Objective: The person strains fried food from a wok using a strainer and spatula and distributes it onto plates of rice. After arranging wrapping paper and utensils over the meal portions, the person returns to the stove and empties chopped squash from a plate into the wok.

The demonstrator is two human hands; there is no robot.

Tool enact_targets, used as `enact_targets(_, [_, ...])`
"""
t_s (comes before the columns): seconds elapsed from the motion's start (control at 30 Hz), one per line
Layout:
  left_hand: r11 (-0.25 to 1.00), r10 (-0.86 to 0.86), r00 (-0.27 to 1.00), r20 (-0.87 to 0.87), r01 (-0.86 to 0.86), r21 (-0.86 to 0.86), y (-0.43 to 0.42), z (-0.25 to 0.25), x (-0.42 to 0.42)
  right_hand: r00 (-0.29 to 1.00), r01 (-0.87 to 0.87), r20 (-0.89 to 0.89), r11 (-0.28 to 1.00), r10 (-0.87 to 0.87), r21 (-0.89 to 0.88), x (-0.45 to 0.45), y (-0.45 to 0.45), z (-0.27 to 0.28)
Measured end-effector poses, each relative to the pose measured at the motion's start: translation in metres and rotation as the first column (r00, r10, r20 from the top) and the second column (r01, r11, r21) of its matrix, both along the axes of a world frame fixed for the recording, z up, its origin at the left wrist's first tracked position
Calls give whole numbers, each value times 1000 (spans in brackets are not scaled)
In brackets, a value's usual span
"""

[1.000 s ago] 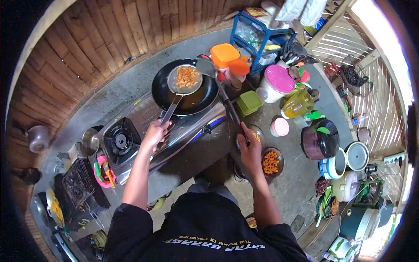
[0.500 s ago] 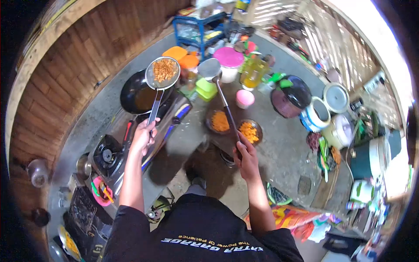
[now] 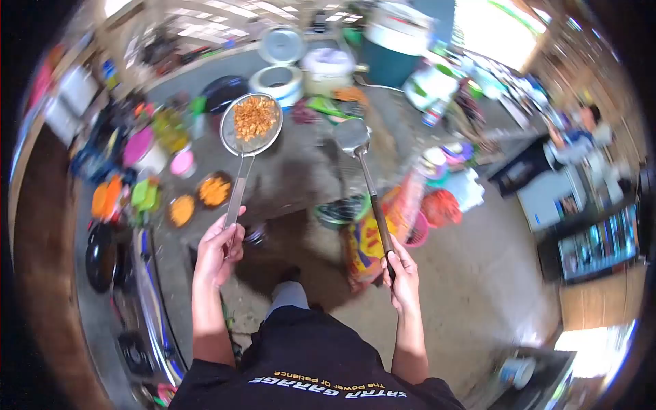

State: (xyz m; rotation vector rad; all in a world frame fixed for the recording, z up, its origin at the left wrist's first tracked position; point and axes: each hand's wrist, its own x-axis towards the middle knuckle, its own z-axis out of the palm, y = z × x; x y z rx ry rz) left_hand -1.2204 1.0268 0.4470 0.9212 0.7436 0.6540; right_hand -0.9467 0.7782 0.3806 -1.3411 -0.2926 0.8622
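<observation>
My left hand (image 3: pixel 220 249) is closed around the handle of a round mesh strainer (image 3: pixel 237 198). Small browned fried pieces (image 3: pixel 255 117) lie heaped in its mesh, held up in front of me. My right hand (image 3: pixel 402 277) grips the dark handle of a metal spatula (image 3: pixel 372 184), its broad head raised and apart from the strainer. Below and left of the strainer, two dishes hold orange chopped pieces (image 3: pixel 214 190) and finer orange bits (image 3: pixel 182 210). A black wok (image 3: pixel 101 258) sits at the far left by the stove (image 3: pixel 150 301).
A yellow and red sack (image 3: pixel 365 253) and a pink basket (image 3: pixel 417 234) stand on the floor ahead right. Lidded tubs (image 3: pixel 328 72) and a large green container (image 3: pixel 389 61) line the back. Another person (image 3: pixel 574 147) is at the far right.
My view has swung to the right, so the wok and stove now sit far left. The strainer and spatula moved along with my hands, away from beside the wok. Both grips stay the same.
</observation>
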Motion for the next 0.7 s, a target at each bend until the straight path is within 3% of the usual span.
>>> enact_targets(0.17, [933,-354,935,16,354,-61,-42,5,142,930,367,2,930,-367,-37,38,-119,9])
enact_targets(0.3, [799,-595,802,52,597,-66,-83,4,255,805,593,4,804,-593,-50,66,-197,4])
enact_targets(0.5, [661,-731,669,132,743,-108,-158,-22,423,638,768,35,633,-769,-98,153,-281,-15])
enact_targets(0.7, [606,-756,620,208,784,-133,-211,-40,576,583,809,41,575,-812,-120,280,-345,2])
